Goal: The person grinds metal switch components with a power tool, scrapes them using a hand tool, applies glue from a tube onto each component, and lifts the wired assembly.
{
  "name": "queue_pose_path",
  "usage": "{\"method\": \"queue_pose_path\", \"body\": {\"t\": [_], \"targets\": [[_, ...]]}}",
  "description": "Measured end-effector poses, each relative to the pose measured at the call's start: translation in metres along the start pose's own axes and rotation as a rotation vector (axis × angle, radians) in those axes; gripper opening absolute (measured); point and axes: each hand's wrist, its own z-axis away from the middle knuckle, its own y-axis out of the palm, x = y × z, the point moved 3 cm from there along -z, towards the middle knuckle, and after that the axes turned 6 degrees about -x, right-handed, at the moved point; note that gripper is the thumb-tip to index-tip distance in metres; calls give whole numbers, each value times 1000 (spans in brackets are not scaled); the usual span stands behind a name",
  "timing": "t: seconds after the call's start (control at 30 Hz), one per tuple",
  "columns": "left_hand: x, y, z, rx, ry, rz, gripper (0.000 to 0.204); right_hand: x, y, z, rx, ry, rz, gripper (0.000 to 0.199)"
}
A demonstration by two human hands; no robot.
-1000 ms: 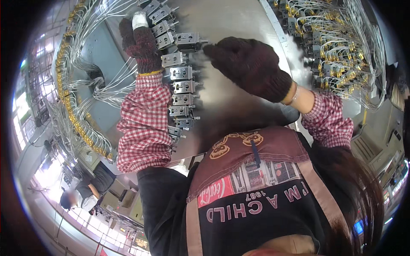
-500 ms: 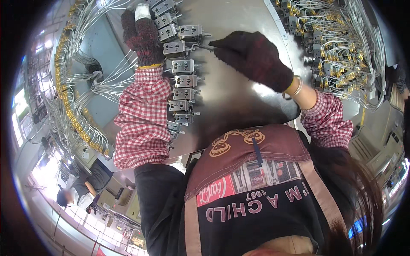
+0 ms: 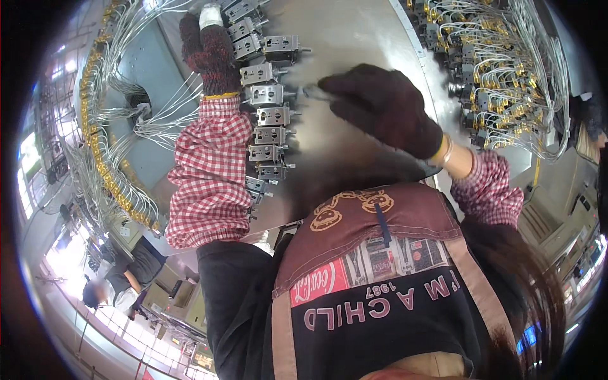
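Note:
A curved row of small silver metal box-shaped units (image 3: 273, 116) runs along the metal table (image 3: 354, 31), each with a short shaft pointing right. Along the row's far left side lies my left hand (image 3: 215, 60), in a dark red-and-black knit glove. Its fingers are stretched out, and one has a white covering on its tip. To the right of the row, above the table, my gloved right hand (image 3: 383, 107) pinches a small metal rod-like piece (image 3: 315, 94). Motion blurs this piece; its tip is close to a unit's shaft, and I cannot tell whether they touch.
Left of the row, white wires (image 3: 168, 130) fan out over a grey panel (image 3: 161, 69) edged with brass-coloured terminals (image 3: 104, 171). At the right stands a dense bank of wired units (image 3: 500, 82). Another person (image 3: 117, 285) is in the background, lower left.
My right hand has moved toward me along the row, bringing the small metal piece from one unit's shaft to near another. My left hand has barely shifted.

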Motion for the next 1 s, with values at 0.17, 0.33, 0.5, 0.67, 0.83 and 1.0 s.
{"method": "queue_pose_path", "body": {"t": [0.17,0.33,0.5,0.67,0.83,1.0], "targets": [[-2,5,-1,7,5,61,35,20,5,24,-120,-341,446,28],[4,2,1,18,-8,203,34,17,2,27,-203,-308,310,30],[6,-3,-12,31,216,-289,38,16,16,32,-133,-227,342,30],[25,-10,-14,-54,178,-280,33,16,11,29,-47,-84,101,28],[4,13,-26,15,-50,-237,32,35,34,51,-162,-206,428,27],[19,5,-33,66,463,-708,35,25,36,50,-153,-92,197,27]]}}
